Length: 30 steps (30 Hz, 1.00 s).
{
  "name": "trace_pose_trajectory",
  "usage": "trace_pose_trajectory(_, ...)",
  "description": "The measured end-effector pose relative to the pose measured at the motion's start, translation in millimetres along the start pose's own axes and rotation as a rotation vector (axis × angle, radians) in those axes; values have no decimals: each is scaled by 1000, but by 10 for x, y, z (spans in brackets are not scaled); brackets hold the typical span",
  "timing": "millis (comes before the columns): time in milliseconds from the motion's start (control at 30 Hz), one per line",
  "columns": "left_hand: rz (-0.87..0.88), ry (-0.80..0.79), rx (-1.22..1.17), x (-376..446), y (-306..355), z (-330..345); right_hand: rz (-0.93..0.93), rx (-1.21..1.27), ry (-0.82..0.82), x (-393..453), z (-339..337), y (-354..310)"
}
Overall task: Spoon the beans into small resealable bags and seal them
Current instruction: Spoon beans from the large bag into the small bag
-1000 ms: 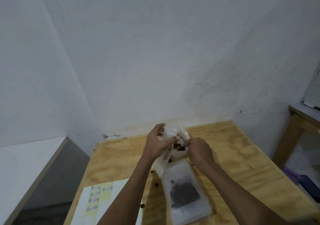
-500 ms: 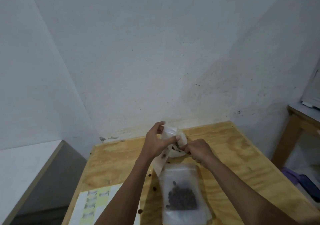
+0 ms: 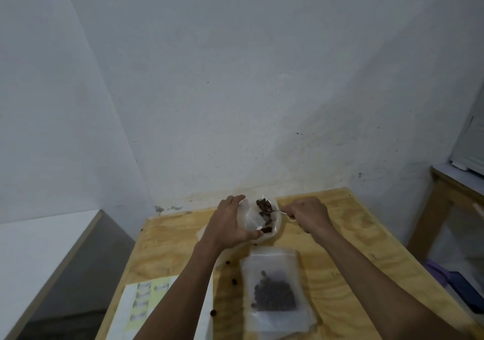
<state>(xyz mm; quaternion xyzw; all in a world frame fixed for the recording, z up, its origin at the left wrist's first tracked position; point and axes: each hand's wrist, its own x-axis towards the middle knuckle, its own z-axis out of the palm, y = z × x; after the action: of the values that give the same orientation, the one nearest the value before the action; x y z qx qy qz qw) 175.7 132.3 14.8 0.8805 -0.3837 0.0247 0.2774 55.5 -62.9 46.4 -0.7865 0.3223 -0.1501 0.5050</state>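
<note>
My right hand point(image 3: 307, 215) has pulled right, fingers curled round the spoon point(image 3: 272, 211), loaded with beans point(image 3: 264, 204); my left hand point(image 3: 230, 224) pinches the bag point(image 3: 248, 217) open.

Small clear bag point(image 3: 250, 217) held open, spoon point(image 3: 272, 211) of brown beans point(image 3: 263, 204) at its mouth, filled bag point(image 3: 275, 292) flat on table.

Right hand point(image 3: 309, 215): we draw it back to the right, off the small bag point(image 3: 250, 217).
Spoon point(image 3: 272, 210): its bowl now shows, loaded with beans point(image 3: 263, 204).
</note>
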Motion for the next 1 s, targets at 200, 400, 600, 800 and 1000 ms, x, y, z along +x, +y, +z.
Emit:
trace_pose_trajectory(200, -8, 103, 51, -127, -2, -115, -123, -48, -51, -173, -66, -158)
trace_pose_trajectory(400, -16, 159, 138, -234, -56, -237, -307, -284, -21, -370, 18, -245)
trace_pose_trajectory(600, -39, 208, 163, -278, -196, -284, -373, -338, 77, -403, 105, -184)
trace_pose_trajectory(800, -65, 163, -116, -216, -138, -194, -217, -520, 131, -270, 184, -21)
trace_pose_trajectory(1000, -110, 36, -316, -30, 112, -14, -207, -718, 152, -167, 273, 179)
